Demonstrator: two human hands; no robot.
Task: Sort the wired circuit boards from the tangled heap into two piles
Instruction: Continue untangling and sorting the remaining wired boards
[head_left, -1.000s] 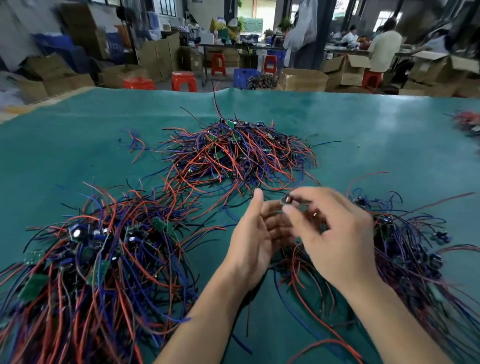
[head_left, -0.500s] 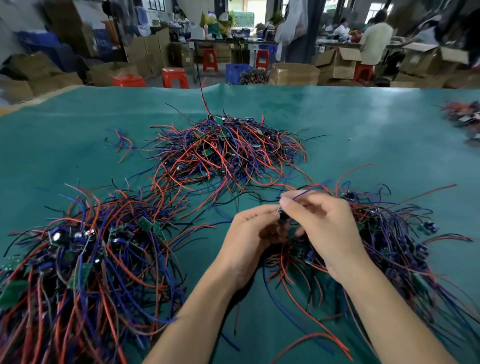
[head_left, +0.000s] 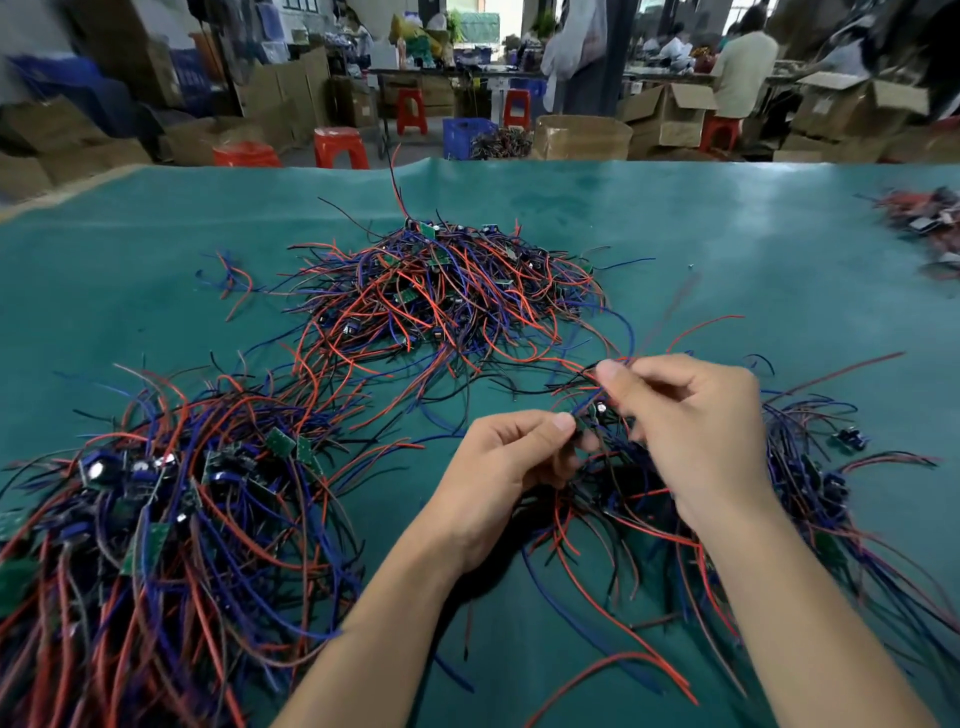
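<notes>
the near-left pile of wired boards (head_left: 130, 519) is cut off by the left and bottom edges. a small wire heap (head_left: 924, 218) at the right edge is blurred. the right hand (head_left: 691, 431) hides wires beneath it.

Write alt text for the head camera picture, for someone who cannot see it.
Two bare hands, left hand and right hand, pinch a small wired circuit board above a tangle of red, blue and black wires on a green table mat. Two more wire heaps lie nearby: one at the left, one farther back.
</notes>
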